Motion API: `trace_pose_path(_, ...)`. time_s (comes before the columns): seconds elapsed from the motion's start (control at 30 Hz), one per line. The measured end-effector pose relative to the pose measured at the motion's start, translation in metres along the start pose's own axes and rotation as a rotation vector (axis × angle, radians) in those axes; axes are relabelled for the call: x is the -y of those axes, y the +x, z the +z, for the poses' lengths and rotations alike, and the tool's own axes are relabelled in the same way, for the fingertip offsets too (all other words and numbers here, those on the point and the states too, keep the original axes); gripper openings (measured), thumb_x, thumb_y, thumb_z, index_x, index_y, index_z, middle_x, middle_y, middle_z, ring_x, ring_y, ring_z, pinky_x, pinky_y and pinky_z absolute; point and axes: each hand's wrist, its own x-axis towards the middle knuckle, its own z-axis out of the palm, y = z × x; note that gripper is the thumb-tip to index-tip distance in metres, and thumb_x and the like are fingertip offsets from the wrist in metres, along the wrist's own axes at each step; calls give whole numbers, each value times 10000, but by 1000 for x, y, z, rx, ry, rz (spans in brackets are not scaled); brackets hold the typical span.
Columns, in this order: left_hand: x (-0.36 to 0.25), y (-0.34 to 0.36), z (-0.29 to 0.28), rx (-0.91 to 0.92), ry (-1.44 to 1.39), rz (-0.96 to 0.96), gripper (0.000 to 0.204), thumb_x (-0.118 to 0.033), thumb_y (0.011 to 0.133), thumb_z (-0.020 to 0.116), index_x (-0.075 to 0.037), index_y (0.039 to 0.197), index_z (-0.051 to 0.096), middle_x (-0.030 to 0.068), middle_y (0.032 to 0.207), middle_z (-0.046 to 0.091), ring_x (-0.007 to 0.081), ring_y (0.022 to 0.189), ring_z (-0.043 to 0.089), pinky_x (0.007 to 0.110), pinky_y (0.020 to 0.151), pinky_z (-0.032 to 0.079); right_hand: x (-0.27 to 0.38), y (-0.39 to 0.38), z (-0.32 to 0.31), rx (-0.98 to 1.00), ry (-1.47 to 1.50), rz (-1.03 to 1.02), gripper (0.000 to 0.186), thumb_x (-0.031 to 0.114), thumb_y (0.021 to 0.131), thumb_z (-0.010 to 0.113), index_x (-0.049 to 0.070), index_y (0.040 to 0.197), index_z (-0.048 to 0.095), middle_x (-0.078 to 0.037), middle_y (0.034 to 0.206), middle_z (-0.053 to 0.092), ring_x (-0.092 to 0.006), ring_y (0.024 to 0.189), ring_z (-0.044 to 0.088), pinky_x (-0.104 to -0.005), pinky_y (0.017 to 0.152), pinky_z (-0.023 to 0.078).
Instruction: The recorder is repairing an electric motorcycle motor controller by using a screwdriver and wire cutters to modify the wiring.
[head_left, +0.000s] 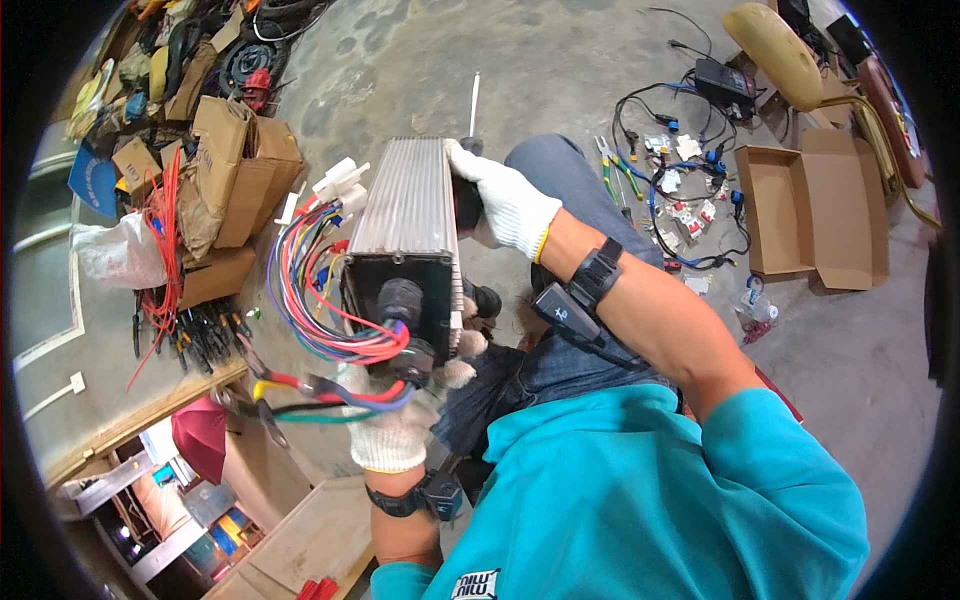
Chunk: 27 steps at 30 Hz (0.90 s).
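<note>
Ribbed box | left hand — curled beneath, gripping | right hand — wrapped round dark-handled tool, against box

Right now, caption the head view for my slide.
Left hand and right hand, both gloved, on a ribbed metal box trailing multicoloured wires.

A head-worn wide fisheye view looks down on both hands from close above.

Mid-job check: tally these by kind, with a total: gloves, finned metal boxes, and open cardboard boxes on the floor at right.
White gloves: 2
Finned metal box: 1
Open cardboard box: 1
Total: 4
</note>
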Motion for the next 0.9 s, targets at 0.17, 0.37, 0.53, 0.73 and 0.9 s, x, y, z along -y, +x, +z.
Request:
trace_pose_path(0.17, 4, -11, 22, -259, 505, 299, 792, -555, 1021, 491, 65, 1497, 368, 386, 1337, 555, 599, 1083, 631, 621, 766, 658, 2, -14, 4, -147, -9, 38, 435, 503, 989, 653, 155, 1250, 668, -60, 1196, 716, -226, 1046, 693, -519, 941, 547)
trace_pose_path(0.37, 2, -5, 24, -492, 988, 418, 928, -709, 996, 411, 110, 1432, 446, 350, 1234, 637, 476, 946, 722, 516, 692, 679, -1, -26, 18, -298, 18, 93, 395, 403, 1009, 667, 67, 1213, 635, -110, 1150, 698, -274, 1006, 693, -573, 919, 563)
trace_pose_path(0.53, -8, -10, 7, -530, 964, 501, 845, -674, 1000, 461, 64, 1411, 492, 316, 1218, 657, 446, 923, 729, 477, 675, 670, -7, -21, 7, -280, -37, 70, 460, 506, 966, 691, 146, 1248, 641, -105, 1192, 690, -303, 1082, 672, -702, 954, 490)
trace_pose_path(0.73, -4, -9, 8, -629, 1017, 830, 619, -508, 1051, 493, -23, 1435, 487, 201, 1262, 660, 343, 990, 731, 474, 725, 659, -14, -20, 3, -302, 54, 79, 355, 364, 1015, 667, 49, 1176, 633, -110, 1106, 698, -262, 961, 692, -482, 874, 591)
trace_pose_path(0.9, 4, -1, 35, -372, 1084, 863, 453, -275, 1050, 561, -11, 1412, 499, 139, 1270, 636, 241, 1025, 682, 386, 779, 612, -16, -23, 5, -258, 87, 76, 345, 361, 1031, 642, 71, 1213, 611, -117, 1172, 673, -280, 1011, 675, -516, 888, 583)
